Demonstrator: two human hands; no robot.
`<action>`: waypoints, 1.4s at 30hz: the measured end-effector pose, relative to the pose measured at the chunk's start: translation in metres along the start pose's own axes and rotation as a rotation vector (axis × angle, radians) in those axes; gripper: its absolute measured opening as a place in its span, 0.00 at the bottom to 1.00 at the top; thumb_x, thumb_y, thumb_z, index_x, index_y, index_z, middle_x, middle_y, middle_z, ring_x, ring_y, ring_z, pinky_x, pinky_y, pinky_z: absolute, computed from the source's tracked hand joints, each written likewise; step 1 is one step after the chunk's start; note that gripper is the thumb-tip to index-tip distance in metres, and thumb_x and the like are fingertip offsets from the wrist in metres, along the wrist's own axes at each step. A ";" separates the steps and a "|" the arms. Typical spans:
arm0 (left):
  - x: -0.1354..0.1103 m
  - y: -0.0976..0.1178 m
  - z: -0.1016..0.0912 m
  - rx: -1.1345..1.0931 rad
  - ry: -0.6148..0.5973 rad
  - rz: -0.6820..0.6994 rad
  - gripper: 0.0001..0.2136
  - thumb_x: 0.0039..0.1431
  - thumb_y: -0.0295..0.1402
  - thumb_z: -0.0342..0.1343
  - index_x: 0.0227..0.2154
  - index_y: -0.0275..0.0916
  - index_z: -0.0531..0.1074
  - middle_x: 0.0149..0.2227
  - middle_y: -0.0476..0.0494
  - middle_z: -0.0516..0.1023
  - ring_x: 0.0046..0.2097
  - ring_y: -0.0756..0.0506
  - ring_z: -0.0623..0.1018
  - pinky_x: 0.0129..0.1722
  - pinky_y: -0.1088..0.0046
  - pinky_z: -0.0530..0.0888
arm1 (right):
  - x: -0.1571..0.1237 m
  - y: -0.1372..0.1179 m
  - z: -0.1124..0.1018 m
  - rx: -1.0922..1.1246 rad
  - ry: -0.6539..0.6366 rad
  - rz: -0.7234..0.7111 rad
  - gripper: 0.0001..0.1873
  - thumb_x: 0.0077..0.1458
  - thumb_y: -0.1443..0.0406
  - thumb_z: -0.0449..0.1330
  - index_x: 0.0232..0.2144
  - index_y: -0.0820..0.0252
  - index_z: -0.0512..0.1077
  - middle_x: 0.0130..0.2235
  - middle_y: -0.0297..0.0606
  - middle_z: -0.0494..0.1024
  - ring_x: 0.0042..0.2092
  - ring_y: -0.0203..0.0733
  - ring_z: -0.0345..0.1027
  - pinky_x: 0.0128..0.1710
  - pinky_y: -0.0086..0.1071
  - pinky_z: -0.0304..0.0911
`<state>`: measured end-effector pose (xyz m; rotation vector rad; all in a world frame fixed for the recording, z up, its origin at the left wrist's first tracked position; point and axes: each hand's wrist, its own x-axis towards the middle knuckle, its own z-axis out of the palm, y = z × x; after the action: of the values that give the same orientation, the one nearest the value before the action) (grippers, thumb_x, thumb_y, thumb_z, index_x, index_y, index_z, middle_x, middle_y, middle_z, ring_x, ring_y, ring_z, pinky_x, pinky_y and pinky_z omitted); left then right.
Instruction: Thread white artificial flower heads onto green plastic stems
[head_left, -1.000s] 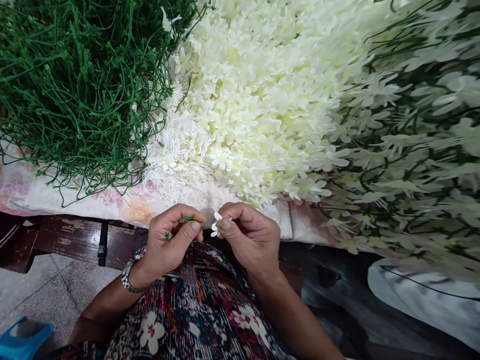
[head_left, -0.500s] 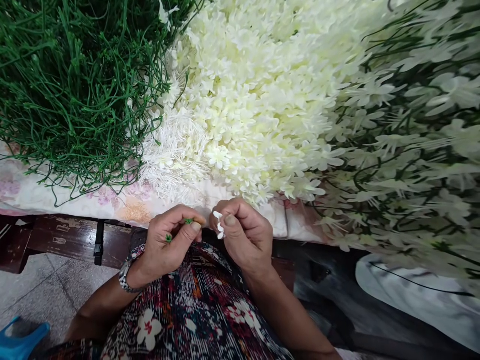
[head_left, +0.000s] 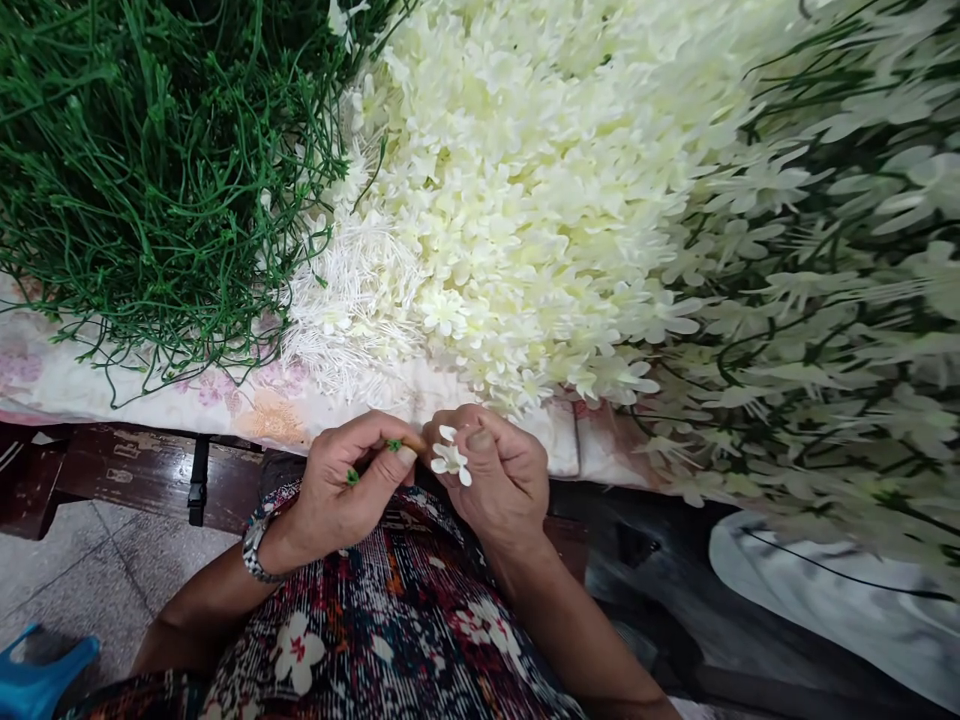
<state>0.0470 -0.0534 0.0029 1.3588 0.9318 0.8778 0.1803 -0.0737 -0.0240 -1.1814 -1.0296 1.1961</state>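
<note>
My left hand (head_left: pixel 358 483) is closed in a pinch on a green plastic stem (head_left: pixel 393 445), whose small green tips poke out between the fingers. Close beside it, my right hand (head_left: pixel 491 475) pinches a small white artificial flower (head_left: pixel 451 458) between thumb and forefinger. The fingertips of both hands nearly meet, just in front of the table's near edge. Most of the stem is hidden inside the left hand.
Green plastic stems (head_left: pixel 165 190) are heaped at the left. Loose white blossoms (head_left: pixel 547 220) fill the middle, beside thin white stamens (head_left: pixel 352 300). Finished-looking white flower sprays (head_left: pixel 810 330) lie at the right. A floral cloth (head_left: pixel 270 405) covers the table.
The white flower in my right hand has turned from edge-on to show its petals. Both hands have shifted slightly in the view, the left one a little rightward.
</note>
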 end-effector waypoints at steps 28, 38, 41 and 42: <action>-0.006 -0.006 -0.017 0.155 0.312 -0.040 0.04 0.52 0.30 0.53 0.26 0.36 0.68 0.18 0.53 0.61 0.20 0.56 0.59 0.18 0.82 0.57 | 0.016 -0.014 -0.032 -1.287 0.222 -0.667 0.16 0.48 0.73 0.54 0.42 0.58 0.66 0.32 0.39 0.72 0.33 0.37 0.66 0.33 0.30 0.62; -0.008 -0.010 -0.014 0.026 0.284 -0.008 0.03 0.53 0.30 0.53 0.27 0.37 0.69 0.22 0.52 0.69 0.21 0.56 0.65 0.21 0.81 0.63 | 0.006 -0.025 -0.002 -0.629 -0.183 -0.396 0.14 0.48 0.72 0.55 0.40 0.59 0.66 0.31 0.35 0.71 0.30 0.32 0.63 0.29 0.28 0.61; -0.010 -0.010 -0.015 0.082 0.261 0.039 0.02 0.53 0.29 0.53 0.28 0.37 0.70 0.23 0.50 0.70 0.24 0.54 0.67 0.24 0.80 0.65 | 0.007 -0.024 0.005 -0.539 -0.232 -0.301 0.08 0.49 0.70 0.54 0.35 0.60 0.67 0.28 0.33 0.70 0.28 0.31 0.62 0.26 0.27 0.60; -0.011 -0.009 -0.016 0.113 0.253 0.050 0.03 0.53 0.29 0.52 0.28 0.37 0.70 0.23 0.50 0.70 0.25 0.54 0.68 0.25 0.79 0.65 | 0.007 -0.023 0.007 -0.523 -0.233 -0.289 0.06 0.49 0.70 0.54 0.32 0.60 0.67 0.27 0.33 0.69 0.27 0.31 0.61 0.26 0.27 0.59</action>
<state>0.0278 -0.0572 -0.0052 1.3929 1.1605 1.0658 0.1771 -0.0657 -0.0003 -1.2450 -1.7003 0.8704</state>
